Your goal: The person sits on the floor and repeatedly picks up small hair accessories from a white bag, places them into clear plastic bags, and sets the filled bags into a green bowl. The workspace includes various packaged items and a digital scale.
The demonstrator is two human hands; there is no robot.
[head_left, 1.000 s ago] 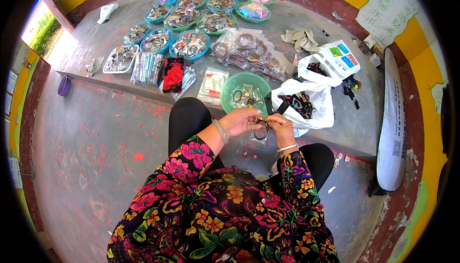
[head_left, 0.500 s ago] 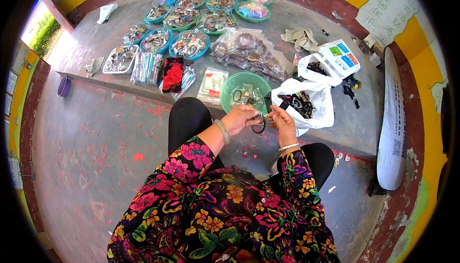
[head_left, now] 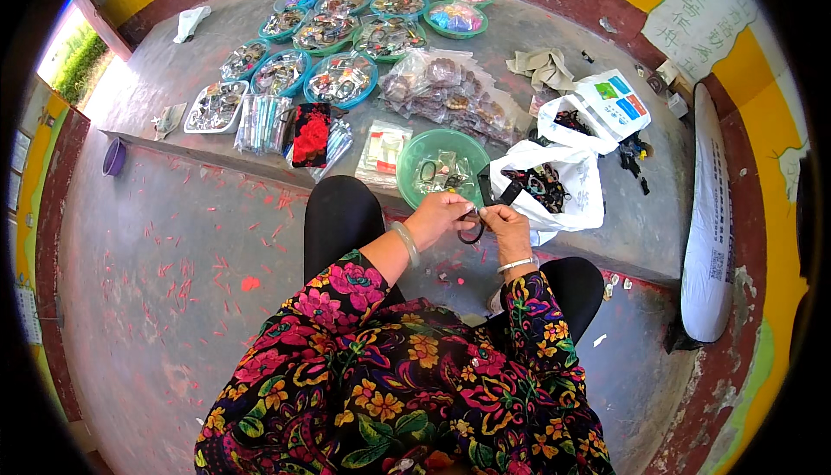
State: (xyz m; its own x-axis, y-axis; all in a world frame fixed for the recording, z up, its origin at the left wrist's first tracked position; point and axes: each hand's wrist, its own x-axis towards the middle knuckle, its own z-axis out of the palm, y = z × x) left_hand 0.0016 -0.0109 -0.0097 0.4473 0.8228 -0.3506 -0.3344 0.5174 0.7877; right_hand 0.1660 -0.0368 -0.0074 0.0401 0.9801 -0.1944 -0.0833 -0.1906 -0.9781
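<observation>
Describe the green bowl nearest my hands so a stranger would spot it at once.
On the raised grey platform, find the open white bag nearest the right hand. The green bowl stands directly left of that bag. Unlike the fuller basins farther back, it holds just some clear packets, its inner wall largely bare.

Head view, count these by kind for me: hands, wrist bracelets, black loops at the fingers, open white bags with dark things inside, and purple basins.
Hands: 2, left hand and right hand
Bracelets: 2
Black loop: 1
Open white bags: 2
Purple basin: 1
Total: 8
</observation>
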